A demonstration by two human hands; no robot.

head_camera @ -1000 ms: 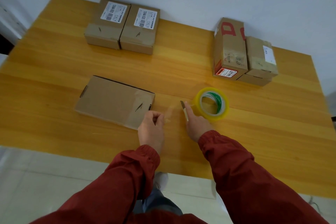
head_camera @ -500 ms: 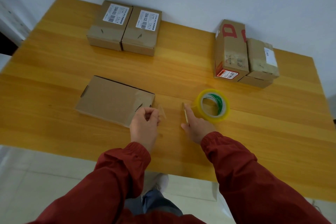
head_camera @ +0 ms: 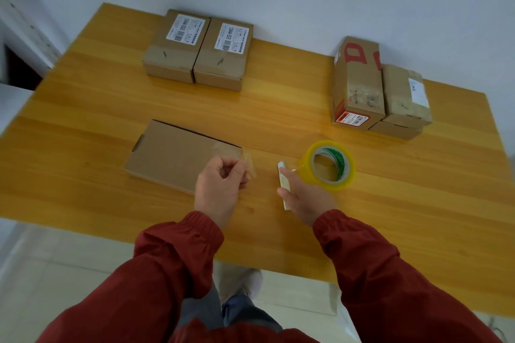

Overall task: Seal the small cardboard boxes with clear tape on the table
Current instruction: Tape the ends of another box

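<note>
The counter [head_camera: 111, 108] is honey-yellow wood with long, darker grain stripes. The flat box [head_camera: 172, 153] at 9 o'clock is plain brown. The tape roll [head_camera: 331, 185] at 3 o'clock is clear yellow, and its core is white and green. The tape strip [head_camera: 249, 164] has no colour. The cutter [head_camera: 282, 175] is pale grey. The two brown boxes [head_camera: 170, 61] at 11 o'clock have white labels with black barcodes. The tall box [head_camera: 358, 83] at 2 o'clock has red marks. The sleeves [head_camera: 172, 253] are dark red.

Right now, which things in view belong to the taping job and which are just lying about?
In use: flat brown cardboard box; clear tape strip pinched by left hand; slim pale cutter held in right hand; yellowish clear-tape roll.
Lying about: two white-labelled cardboard boxes at the back; stacked taped cardboard boxes at right.
</note>
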